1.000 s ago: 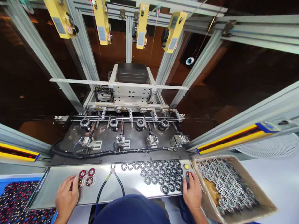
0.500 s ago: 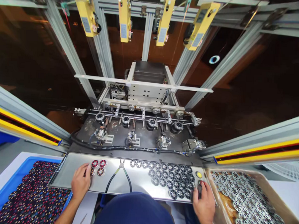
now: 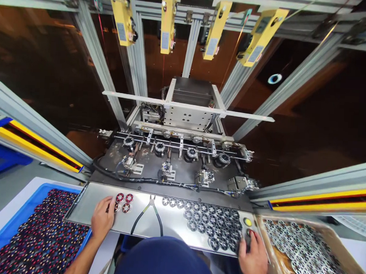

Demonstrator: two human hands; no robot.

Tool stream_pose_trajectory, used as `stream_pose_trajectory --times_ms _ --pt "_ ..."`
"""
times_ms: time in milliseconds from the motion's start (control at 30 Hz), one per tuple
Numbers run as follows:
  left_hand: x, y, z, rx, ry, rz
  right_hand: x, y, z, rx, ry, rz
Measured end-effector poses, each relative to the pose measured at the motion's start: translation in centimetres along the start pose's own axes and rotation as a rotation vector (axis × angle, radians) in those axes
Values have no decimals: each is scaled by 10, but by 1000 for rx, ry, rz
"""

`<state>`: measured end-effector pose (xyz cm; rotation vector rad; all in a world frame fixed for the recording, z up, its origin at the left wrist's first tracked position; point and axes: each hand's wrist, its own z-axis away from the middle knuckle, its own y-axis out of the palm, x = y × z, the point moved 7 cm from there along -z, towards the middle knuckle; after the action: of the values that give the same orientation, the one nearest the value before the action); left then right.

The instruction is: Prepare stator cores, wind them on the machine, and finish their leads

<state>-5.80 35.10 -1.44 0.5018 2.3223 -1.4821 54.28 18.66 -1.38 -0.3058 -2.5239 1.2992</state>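
My left hand (image 3: 102, 219) rests on the metal tray (image 3: 89, 201), its fingers curled at a dark reddish wound stator that they mostly hide. Beside the fingertips lie several red-and-copper wound stators (image 3: 129, 198). My right hand (image 3: 254, 253) is at the tray's right end, fingertips at a small button (image 3: 250, 232) below a yellow button (image 3: 247, 222); thumb and fingers are apart and hold nothing. Left of that hand, rows of grey-and-black bare stators (image 3: 211, 220) lie on the tray. Cutting pliers (image 3: 152, 201) with dark handles lie between the two groups.
A blue bin (image 3: 34, 199) of wound stators stands at left; a box (image 3: 271, 254) of bare stators stands at right. Behind the tray is the winding machine (image 3: 182, 161) with four-sided framing above. Yellow-black light bars (image 3: 49, 151) flank it. Yellow tensioners (image 3: 166, 27) hang overhead.
The whole view has shifted, so the machine and tray appear farther right. Both hands keep their places, the left by the wound stators and the right at the buttons.
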Motion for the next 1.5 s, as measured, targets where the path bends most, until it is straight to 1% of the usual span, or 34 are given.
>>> stream_pose_trajectory --times_ms 500,733,967,1200,1367,1500 --pt "-1 0 0 -1 -3 7 -1 0 0 -9 4 -8" --pt "-1 0 0 18 -16 -3 -3 2 1 18 18 -8" --pt "1 2 1 10 -50 0 0 -1 1 58 -34 -22" --pt "0 1 2 1 -68 26 1 -6 -4 60 -87 12" --pt "1 2 3 14 -83 37 -3 -9 -3 63 -89 34" --pt "2 2 3 21 -90 47 -13 -9 -2 95 -41 58"
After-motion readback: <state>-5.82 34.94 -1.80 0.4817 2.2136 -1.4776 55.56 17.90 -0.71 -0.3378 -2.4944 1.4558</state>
